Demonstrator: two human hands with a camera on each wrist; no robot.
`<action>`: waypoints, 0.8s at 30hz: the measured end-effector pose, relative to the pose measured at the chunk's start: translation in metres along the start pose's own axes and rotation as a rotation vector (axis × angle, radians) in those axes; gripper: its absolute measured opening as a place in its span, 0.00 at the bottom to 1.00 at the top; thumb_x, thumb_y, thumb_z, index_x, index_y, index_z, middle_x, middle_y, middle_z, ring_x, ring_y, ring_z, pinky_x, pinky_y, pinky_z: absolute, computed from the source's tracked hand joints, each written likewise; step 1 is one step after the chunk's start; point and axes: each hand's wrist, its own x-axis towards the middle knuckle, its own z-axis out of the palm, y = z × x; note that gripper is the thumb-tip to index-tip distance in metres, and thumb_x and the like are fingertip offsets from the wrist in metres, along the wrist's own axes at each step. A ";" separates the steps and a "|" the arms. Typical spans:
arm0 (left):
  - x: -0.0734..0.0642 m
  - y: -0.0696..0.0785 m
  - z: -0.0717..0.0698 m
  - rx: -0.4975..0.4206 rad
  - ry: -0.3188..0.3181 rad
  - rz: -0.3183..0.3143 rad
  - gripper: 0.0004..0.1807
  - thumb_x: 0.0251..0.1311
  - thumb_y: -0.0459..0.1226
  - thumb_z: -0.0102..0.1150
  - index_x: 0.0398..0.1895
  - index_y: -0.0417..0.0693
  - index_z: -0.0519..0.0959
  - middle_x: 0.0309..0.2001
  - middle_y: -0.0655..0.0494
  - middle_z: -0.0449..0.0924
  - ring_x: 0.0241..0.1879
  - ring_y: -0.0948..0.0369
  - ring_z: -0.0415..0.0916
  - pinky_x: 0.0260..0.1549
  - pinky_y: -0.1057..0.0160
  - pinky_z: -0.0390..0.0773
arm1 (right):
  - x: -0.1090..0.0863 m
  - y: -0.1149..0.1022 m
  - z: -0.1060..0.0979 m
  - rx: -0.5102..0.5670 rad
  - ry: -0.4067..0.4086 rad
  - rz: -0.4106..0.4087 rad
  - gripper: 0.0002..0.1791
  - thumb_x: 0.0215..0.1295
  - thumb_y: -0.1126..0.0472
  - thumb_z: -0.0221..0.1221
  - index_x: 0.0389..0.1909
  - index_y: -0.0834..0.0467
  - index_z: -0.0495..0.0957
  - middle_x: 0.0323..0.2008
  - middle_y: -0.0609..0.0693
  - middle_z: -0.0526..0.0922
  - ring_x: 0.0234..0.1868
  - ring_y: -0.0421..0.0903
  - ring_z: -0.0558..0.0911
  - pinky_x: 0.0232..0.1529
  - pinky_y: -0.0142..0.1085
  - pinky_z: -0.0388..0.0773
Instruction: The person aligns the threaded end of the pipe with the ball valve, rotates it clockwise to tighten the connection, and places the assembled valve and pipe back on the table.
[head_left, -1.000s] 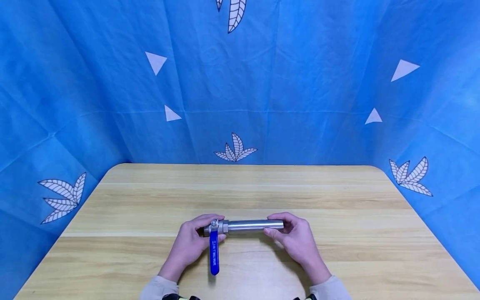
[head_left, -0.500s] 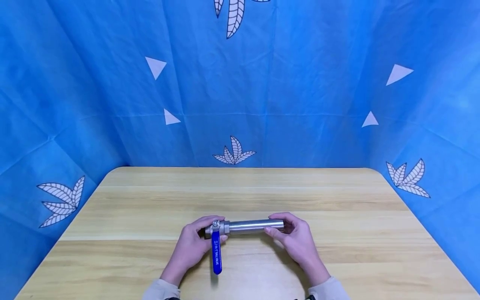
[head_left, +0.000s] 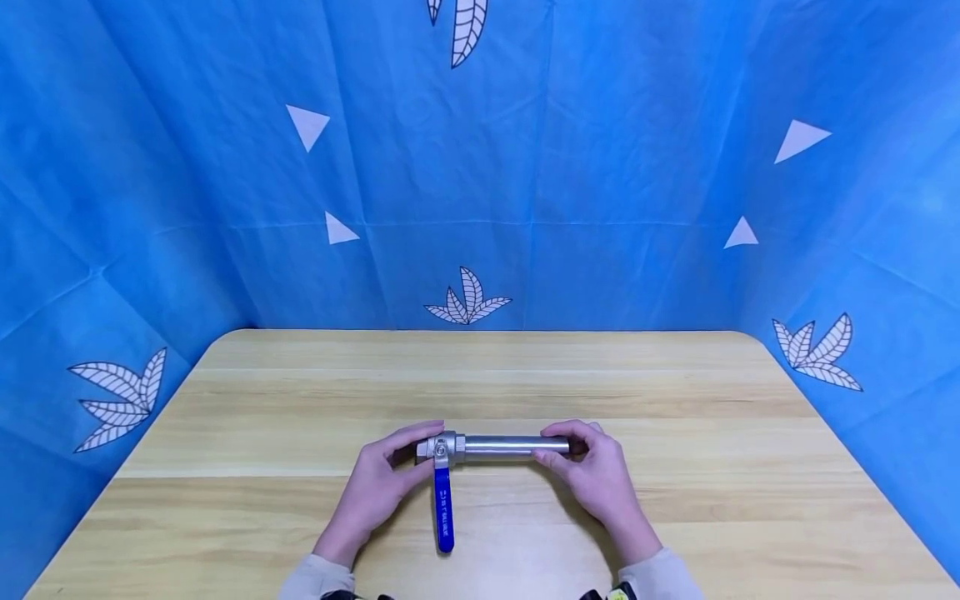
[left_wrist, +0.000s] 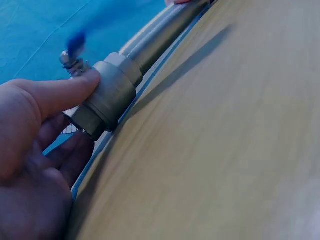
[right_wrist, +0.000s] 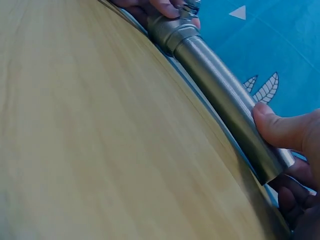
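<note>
A metal ball valve (head_left: 452, 446) with a long blue lever handle (head_left: 444, 510) is joined at its right side to a smooth steel pipe (head_left: 504, 447). The lever points toward the person. My left hand (head_left: 382, 483) holds the valve body, thumb on the near side and fingers on the far side. At the pipe's free right end, my right hand (head_left: 600, 475) grips it between thumb and fingers. The left wrist view shows the left thumb (left_wrist: 75, 92) pressed on the valve body (left_wrist: 107, 95). In the right wrist view, the right thumb (right_wrist: 277, 127) lies along the pipe (right_wrist: 222, 95).
A light wooden table (head_left: 262, 417) spreads under both hands. Blue cloth (head_left: 637, 167) with white leaf and triangle prints hangs behind it and at both sides. The pipe and valve cast a shadow on the tabletop.
The valve and its lever have shifted slightly right, toward the pipe's free end. My left fingertips now sit further left on the valve. The right hand has hardly moved.
</note>
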 end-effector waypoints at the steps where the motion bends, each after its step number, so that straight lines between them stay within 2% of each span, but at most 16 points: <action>1: 0.000 0.000 0.000 0.004 0.004 0.008 0.27 0.60 0.29 0.75 0.61 0.62 0.88 0.65 0.61 0.86 0.69 0.53 0.80 0.73 0.46 0.76 | 0.000 0.000 0.000 -0.014 0.002 -0.003 0.16 0.55 0.60 0.82 0.45 0.52 0.91 0.44 0.52 0.88 0.43 0.41 0.80 0.43 0.28 0.80; 12: -0.002 0.003 0.001 0.042 0.034 0.024 0.27 0.59 0.28 0.76 0.60 0.61 0.88 0.66 0.60 0.86 0.69 0.51 0.80 0.72 0.43 0.75 | 0.000 0.000 -0.002 -0.018 -0.009 -0.012 0.16 0.57 0.60 0.80 0.46 0.52 0.91 0.46 0.51 0.89 0.45 0.42 0.80 0.45 0.28 0.79; 20: -0.001 0.002 0.004 0.064 0.058 0.044 0.29 0.60 0.27 0.75 0.62 0.60 0.87 0.71 0.61 0.82 0.75 0.49 0.75 0.75 0.44 0.73 | 0.001 0.001 -0.001 -0.065 -0.007 -0.017 0.18 0.62 0.65 0.76 0.52 0.48 0.90 0.54 0.47 0.89 0.57 0.46 0.84 0.64 0.40 0.78; 24: -0.001 0.001 0.005 0.084 0.066 0.047 0.30 0.62 0.28 0.74 0.66 0.60 0.85 0.74 0.61 0.78 0.79 0.47 0.70 0.78 0.44 0.69 | 0.000 0.002 -0.001 -0.048 -0.006 -0.020 0.20 0.64 0.68 0.73 0.55 0.49 0.89 0.58 0.48 0.88 0.60 0.48 0.85 0.68 0.40 0.80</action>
